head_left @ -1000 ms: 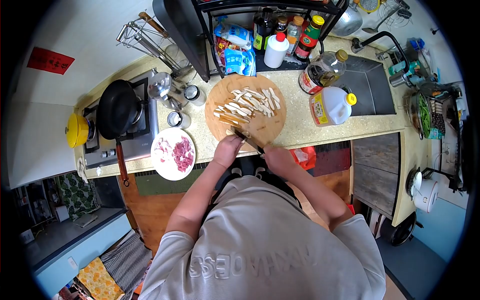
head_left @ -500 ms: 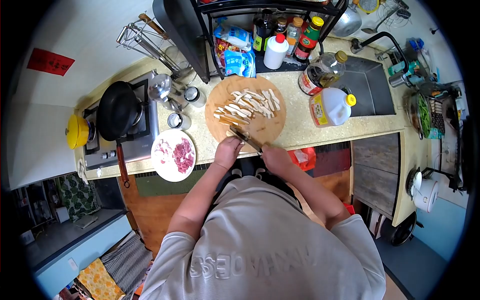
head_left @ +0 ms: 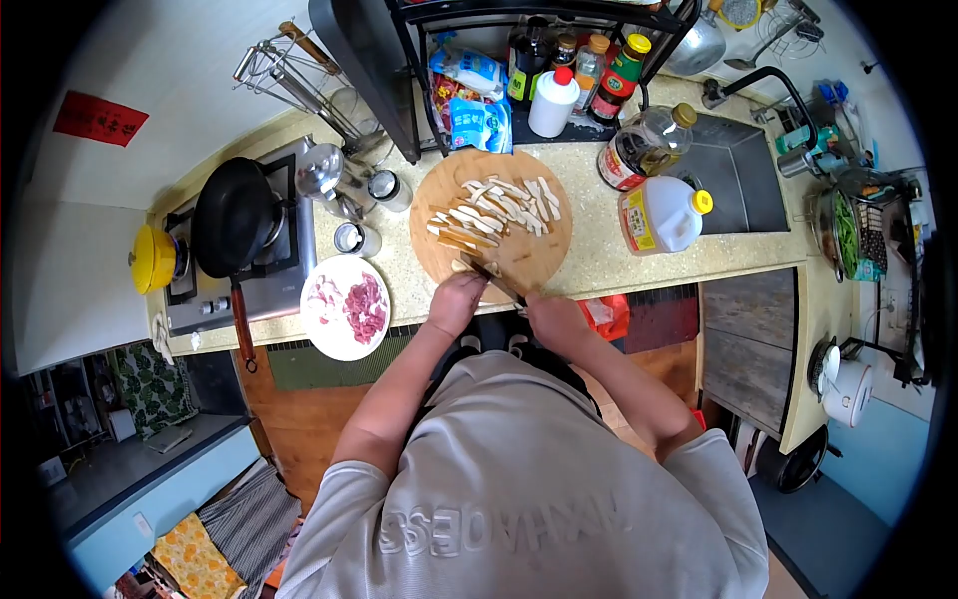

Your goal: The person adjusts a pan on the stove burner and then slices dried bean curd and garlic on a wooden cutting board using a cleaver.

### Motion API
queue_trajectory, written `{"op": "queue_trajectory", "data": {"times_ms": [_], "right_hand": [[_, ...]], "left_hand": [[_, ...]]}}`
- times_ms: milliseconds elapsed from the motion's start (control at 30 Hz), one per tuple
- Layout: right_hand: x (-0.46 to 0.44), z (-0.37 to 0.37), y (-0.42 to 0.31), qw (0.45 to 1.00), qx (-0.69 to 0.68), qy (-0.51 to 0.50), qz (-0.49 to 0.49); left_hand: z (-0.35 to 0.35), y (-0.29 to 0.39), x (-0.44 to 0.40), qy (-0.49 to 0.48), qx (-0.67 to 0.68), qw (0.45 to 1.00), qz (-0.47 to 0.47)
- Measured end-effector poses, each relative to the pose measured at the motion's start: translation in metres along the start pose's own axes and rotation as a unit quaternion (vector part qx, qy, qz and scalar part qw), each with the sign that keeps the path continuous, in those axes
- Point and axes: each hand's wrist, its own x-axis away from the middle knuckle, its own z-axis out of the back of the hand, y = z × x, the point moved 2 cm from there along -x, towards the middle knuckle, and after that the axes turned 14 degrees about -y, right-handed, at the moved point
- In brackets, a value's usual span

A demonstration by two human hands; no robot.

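Observation:
My right hand (head_left: 555,321) is closed around the handle of a knife (head_left: 491,276). Its dark blade slants up and left over the near edge of a round wooden cutting board (head_left: 439,180). Just left of the blade, my left hand (head_left: 456,302) has its fingers bent over a pale piece of food (head_left: 462,267) on the board, mostly hidden beneath the fingertips. Farther back on the wood lie several cut pale strips with tan edges (head_left: 504,208), in a loose spread; I cannot tell their kind for sure.
Left of the board are a white plate of sliced raw meat (head_left: 346,341), two small jars (head_left: 356,240) and a black frying pan (head_left: 235,220) on the stove. To the right stand a large plastic jug (head_left: 661,215), a dark sauce bottle (head_left: 629,160) and the sink (head_left: 738,170). A rack with bottles rises behind.
The knife blade has shifted and turned slightly beside my left fingers. Both hands keep nearly the same places, and the cut strips lie as before.

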Motion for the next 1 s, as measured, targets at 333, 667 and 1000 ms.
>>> {"op": "queue_trajectory", "data": {"times_ms": [333, 667, 1000], "right_hand": [[0.005, 0.015, 0.001, 0.999, -0.013, -0.024, -0.022], [0.003, 0.008, 0.004, 1.000, -0.016, -0.019, -0.006], [-0.006, 0.000, 0.002, 0.999, -0.029, -0.030, -0.001]], "left_hand": [[0.007, 0.002, -0.001, -0.027, 0.002, 1.000, 0.006], [0.000, -0.002, -0.001, -0.024, -0.003, 1.000, 0.000], [0.003, -0.003, -0.004, -0.051, -0.008, 0.999, 0.003]]}}
